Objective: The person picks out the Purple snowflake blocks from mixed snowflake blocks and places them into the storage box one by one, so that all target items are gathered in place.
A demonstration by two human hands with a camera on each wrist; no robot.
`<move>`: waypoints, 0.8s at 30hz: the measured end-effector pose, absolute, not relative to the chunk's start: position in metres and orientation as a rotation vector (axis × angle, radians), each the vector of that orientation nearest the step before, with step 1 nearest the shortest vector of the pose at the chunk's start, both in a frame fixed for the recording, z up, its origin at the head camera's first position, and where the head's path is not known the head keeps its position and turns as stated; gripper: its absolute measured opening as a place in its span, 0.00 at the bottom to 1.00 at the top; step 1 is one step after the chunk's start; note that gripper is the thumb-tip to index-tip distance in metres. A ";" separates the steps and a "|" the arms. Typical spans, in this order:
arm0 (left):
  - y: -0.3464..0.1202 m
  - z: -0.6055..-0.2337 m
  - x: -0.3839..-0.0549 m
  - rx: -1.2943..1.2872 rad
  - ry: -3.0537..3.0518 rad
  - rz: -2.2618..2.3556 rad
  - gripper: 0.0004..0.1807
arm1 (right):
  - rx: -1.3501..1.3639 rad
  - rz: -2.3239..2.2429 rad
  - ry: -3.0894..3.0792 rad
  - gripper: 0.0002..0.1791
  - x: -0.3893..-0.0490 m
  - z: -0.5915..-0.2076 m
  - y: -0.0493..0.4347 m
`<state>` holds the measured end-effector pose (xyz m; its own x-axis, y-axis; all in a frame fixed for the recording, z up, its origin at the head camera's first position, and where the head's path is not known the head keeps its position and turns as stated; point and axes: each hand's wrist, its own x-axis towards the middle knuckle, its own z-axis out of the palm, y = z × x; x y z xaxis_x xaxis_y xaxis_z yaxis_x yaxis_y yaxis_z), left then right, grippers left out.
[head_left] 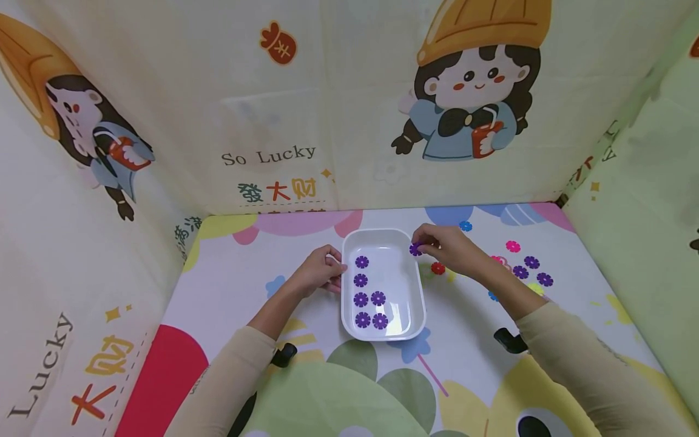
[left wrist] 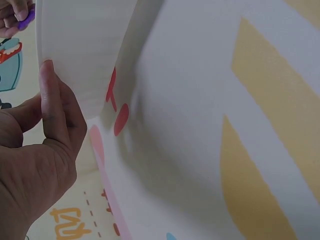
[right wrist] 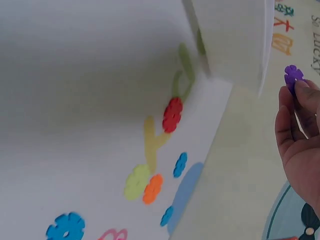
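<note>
Right fingers (head_left: 428,233) pinch a purple flower (right wrist: 292,74), probably light and stiff, best by its edge, while left fingers (left wrist: 52,97) grip the tray (head_left: 397,267).

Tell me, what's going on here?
Someone's left grip holds the left side of a white tray, while their right grip pinches a purple flower piece by the tray's far right corner. Six other purple pieces lie inside, toward the left. Outside, to the right, are three loose purple ones and some in other colours, including red.
</note>
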<state>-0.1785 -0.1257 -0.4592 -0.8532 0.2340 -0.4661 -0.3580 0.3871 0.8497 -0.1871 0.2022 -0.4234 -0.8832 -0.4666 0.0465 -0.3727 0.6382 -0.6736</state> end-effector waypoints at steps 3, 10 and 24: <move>-0.126 -0.459 -0.179 -0.104 2.127 1.491 0.15 | -0.726 -1.069 2.679 0.12 -0.187 -0.422 0.191; -0.127 -0.460 -0.179 -0.100 2.125 1.495 0.15 | -0.779 -0.996 2.629 0.11 -0.189 -0.427 0.166; -0.126 -0.459 -0.178 -0.111 2.116 1.494 0.15 | -0.793 -0.847 2.505 0.07 -0.197 -0.442 0.131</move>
<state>-0.1782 -0.1260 -0.4588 -0.8497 0.2357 -0.4717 -0.3657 0.3811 0.8492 -0.1973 0.1310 -0.4421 -0.7690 -0.6169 -0.1674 -0.3887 0.6593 -0.6437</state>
